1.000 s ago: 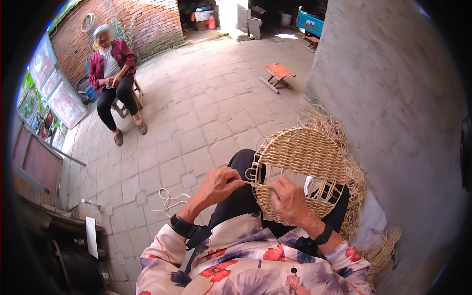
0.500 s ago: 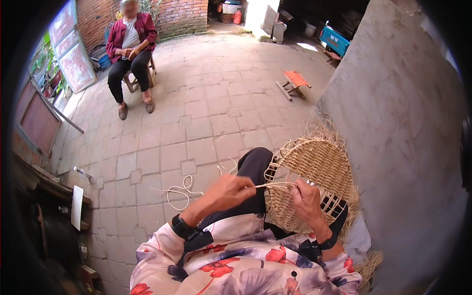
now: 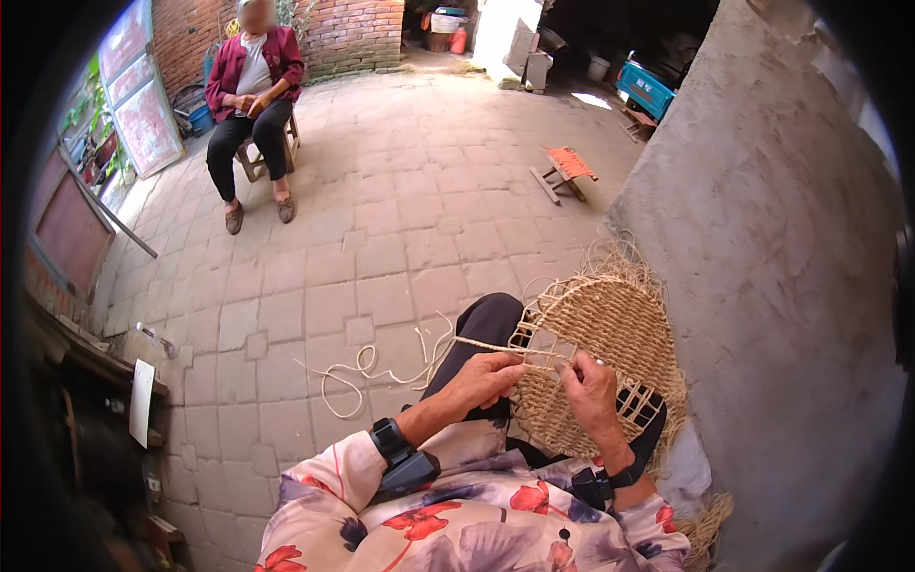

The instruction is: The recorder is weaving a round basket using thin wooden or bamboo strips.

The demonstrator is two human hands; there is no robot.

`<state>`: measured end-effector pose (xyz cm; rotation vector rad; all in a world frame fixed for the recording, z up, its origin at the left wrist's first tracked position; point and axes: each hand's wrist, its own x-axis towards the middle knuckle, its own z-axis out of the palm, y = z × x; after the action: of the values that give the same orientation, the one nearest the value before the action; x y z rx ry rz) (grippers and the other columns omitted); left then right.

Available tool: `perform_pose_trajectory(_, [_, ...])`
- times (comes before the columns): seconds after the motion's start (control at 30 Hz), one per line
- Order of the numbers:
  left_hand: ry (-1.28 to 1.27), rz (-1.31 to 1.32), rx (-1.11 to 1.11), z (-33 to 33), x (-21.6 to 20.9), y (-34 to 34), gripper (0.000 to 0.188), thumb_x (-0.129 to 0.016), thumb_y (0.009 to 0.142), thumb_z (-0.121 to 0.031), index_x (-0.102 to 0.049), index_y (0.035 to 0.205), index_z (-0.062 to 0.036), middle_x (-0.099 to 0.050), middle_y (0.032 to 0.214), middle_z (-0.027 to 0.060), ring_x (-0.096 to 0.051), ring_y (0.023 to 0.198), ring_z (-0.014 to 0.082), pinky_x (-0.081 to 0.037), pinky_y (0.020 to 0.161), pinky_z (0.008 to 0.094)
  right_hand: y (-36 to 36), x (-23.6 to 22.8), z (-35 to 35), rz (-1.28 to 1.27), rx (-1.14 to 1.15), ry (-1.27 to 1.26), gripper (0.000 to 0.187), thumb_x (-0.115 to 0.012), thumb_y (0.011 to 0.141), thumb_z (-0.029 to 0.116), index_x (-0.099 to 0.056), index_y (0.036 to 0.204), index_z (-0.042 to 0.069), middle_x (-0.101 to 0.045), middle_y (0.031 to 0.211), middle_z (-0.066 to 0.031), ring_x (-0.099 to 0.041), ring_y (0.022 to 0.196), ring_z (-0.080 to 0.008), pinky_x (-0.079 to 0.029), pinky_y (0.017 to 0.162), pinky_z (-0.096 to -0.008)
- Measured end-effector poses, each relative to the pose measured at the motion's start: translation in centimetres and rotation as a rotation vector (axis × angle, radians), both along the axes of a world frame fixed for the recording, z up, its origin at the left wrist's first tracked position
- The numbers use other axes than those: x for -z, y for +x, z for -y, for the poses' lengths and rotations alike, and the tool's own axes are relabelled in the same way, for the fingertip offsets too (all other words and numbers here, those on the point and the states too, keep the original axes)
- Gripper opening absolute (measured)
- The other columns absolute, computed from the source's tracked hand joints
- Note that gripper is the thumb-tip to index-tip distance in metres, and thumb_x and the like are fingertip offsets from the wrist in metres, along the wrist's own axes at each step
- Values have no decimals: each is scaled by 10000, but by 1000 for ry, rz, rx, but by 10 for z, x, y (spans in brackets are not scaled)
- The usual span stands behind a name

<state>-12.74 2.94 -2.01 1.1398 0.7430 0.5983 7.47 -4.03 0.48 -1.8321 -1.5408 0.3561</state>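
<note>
A round woven straw piece (image 3: 624, 319) lies across my lap, its weave dense at the far side, with an open gap of bare strands in the middle. My right hand (image 3: 591, 389) is closed at this gap, pinching a pale straw cord (image 3: 486, 343). Just left of it, my left hand (image 3: 488, 379) has its fingertips pressed together on a strand of the same cord. One length of cord passes above the left fingers and out over my knee. What exactly lies between the fingertips is partly hidden.
Loose cord (image 3: 362, 372) curls on the paving left of my knee. A grey wall (image 3: 762, 286) rises close on the right. Ahead stands a folding stool (image 3: 569, 167) with an orange seat. A person (image 3: 253, 95) sits at the far left. Frayed straw (image 3: 710, 524) lies by the wall.
My left hand has come right, closer to my right hand, and lower along the cord. A cord length now extends leftward over my knee. My right hand has barely moved.
</note>
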Motion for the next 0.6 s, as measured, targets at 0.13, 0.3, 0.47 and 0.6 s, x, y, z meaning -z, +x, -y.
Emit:
perform_pose_trajectory(0.13, [-85,-75,192,-15,2,8,325,-586,974,-329,-665,1125,-52,-478,642,-50,-390,478,27,-289,398,184,0,1,1,-17,21,-13,266,-713,853,218,-568,750,21,-593,614,-136,-591,552,-282,-446,538,-391])
perform_pose_trajectory(0.3, [-87,-80,208,-20,3,7,301,-576,982,-318,-669,1067,-44,-530,635,-36,-398,449,28,-297,377,186,-2,-1,2,-20,32,26,259,-713,854,214,-569,758,22,-580,596,-141,-588,543,-300,-446,532,-403])
perform_pose_trajectory(0.47, [-179,1,12,-13,-2,-2,228,-595,973,-246,-665,1037,-39,-618,695,1,-474,463,29,-375,397,186,-1,2,1,-33,39,60,255,-716,851,204,-563,760,22,-572,586,-150,-584,531,-321,-442,523,-411])
perform_pose_trajectory(0.6, [-84,-12,-10,-10,-2,4,191,-653,927,-204,-655,984,-22,-599,714,10,-478,491,47,-378,421,198,-1,-1,0,-34,7,83,254,-716,851,197,-560,758,18,-567,586,-159,-580,525,-322,-438,521,-412])
